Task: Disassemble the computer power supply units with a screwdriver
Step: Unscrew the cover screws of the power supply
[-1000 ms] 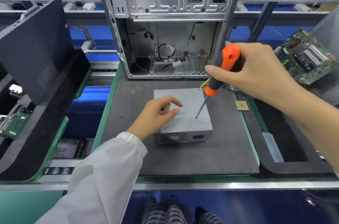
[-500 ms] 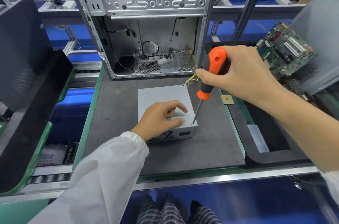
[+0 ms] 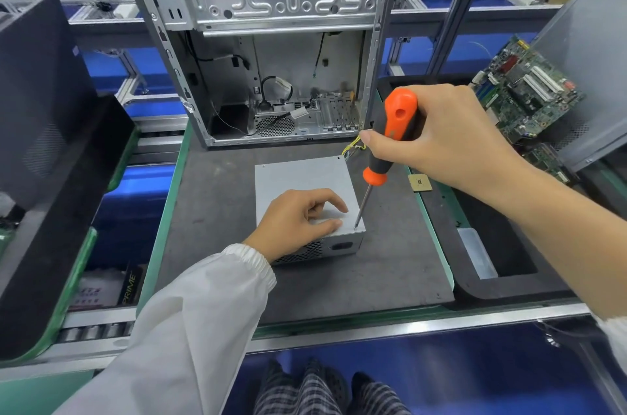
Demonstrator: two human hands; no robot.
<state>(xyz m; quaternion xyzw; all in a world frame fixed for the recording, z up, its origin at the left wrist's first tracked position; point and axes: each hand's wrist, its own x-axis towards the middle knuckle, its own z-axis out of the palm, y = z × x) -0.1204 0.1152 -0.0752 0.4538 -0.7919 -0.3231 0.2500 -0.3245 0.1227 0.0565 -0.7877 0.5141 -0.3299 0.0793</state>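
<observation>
Screwdriver (image 3: 390, 139) tip stays on power supply (image 3: 305, 177) corner, hands unchanged.

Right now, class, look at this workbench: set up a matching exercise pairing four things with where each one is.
Things:
1. screwdriver
2. power supply
3. case
4. motherboard

Places:
A. far right, leaning against a grey panel
B. on the grey mat, under the left hand
C. in the right hand, tip at the box's near right corner
D. standing open behind the mat

Pairs: 1-C, 2-B, 3-D, 4-A
</observation>
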